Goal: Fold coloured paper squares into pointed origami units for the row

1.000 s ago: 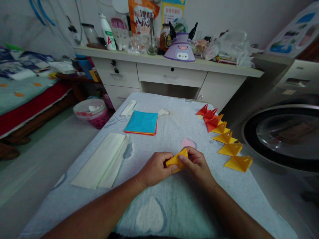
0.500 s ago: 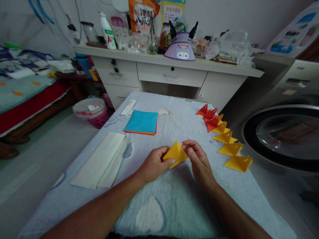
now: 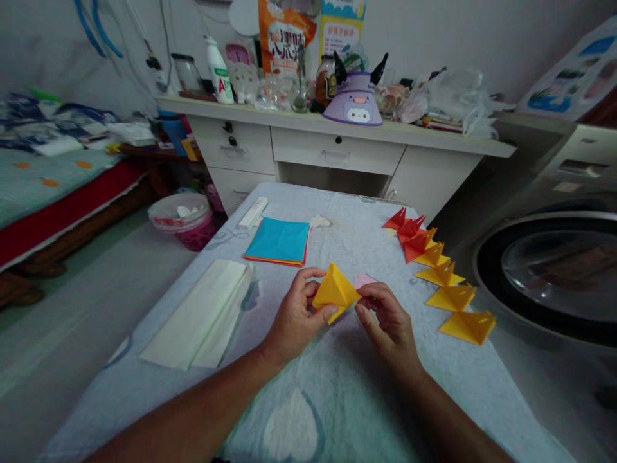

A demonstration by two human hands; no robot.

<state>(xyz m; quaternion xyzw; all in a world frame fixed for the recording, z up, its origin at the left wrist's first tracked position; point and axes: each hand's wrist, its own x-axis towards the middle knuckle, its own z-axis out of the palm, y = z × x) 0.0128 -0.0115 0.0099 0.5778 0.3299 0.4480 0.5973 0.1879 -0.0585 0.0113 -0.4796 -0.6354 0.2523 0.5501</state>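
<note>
A folded yellow origami paper (image 3: 335,290) is held above the cloth-covered table. My left hand (image 3: 299,315) grips its left side, thumb in front and fingers behind. At the right corner, the fingertips of my right hand (image 3: 389,325) pinch the paper's edge. A small pink piece (image 3: 364,280) lies on the cloth just behind the right fingers. Along the table's right side runs a row of folded paper pieces, red ones (image 3: 412,235) at the back and yellow ones (image 3: 467,326) nearer me.
A stack of square paper sheets, blue on top (image 3: 278,240), lies left of centre. Near it are a white narrow box (image 3: 253,213) and a folded pale sheet (image 3: 197,315). A pink bin (image 3: 195,233) stands on the floor, left. A washing machine (image 3: 569,193) flanks the right.
The yellow paper has been tilted more upright and its folds spread a little. My right hand has moved down to its right corner. The whole view has shifted slightly.
</note>
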